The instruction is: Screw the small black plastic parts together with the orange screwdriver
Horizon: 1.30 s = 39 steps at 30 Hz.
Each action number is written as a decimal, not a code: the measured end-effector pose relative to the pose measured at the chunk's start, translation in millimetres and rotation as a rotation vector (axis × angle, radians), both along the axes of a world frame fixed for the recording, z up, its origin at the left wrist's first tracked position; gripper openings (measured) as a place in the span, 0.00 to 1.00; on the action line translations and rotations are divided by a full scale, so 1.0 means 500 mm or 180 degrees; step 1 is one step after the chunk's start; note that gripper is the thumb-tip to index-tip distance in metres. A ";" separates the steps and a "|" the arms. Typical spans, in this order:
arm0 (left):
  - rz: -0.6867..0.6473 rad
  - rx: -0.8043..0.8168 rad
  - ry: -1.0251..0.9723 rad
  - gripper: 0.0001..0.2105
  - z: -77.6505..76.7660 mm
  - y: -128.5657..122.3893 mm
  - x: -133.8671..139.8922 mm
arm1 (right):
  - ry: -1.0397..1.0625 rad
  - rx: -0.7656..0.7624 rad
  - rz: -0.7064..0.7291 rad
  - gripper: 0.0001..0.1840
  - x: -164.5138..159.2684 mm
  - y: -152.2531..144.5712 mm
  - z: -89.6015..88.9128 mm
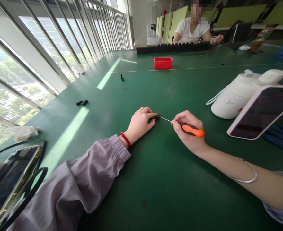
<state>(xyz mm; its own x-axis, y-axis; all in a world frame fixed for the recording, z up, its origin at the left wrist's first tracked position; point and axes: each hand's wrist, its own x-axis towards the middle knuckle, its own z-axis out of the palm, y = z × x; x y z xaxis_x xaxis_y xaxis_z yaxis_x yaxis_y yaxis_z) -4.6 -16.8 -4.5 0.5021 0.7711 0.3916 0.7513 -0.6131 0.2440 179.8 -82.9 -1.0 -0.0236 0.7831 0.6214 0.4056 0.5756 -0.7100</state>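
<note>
Left sleeve (83, 173): grey-lilac cloth, loose, creased, its gathered cuff (120, 148) ending short of the left hand (141, 123). Red bracelet (125, 140) between cuff and left hand. Right of the left hand: smooth silver-coloured bangle (255, 175); farther right, matching right sleeve (279, 219).

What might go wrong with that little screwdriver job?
Two things, perhaps. The orange-and-black screwdriver in the right hand points toward the left hand, so a slip off the small black part might jab a finger. And the tilted phone near the white bottle could topple if the right arm bumped it.
</note>
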 end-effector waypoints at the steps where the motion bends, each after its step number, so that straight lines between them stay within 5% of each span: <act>1: -0.0003 -0.0001 -0.0002 0.14 0.000 0.000 0.000 | 0.0002 -0.0006 0.0012 0.06 0.000 0.000 0.000; 39: -0.0169 -0.0478 -0.0204 0.16 0.006 0.013 -0.004 | -0.0020 -0.0100 0.0008 0.06 -0.001 -0.001 0.002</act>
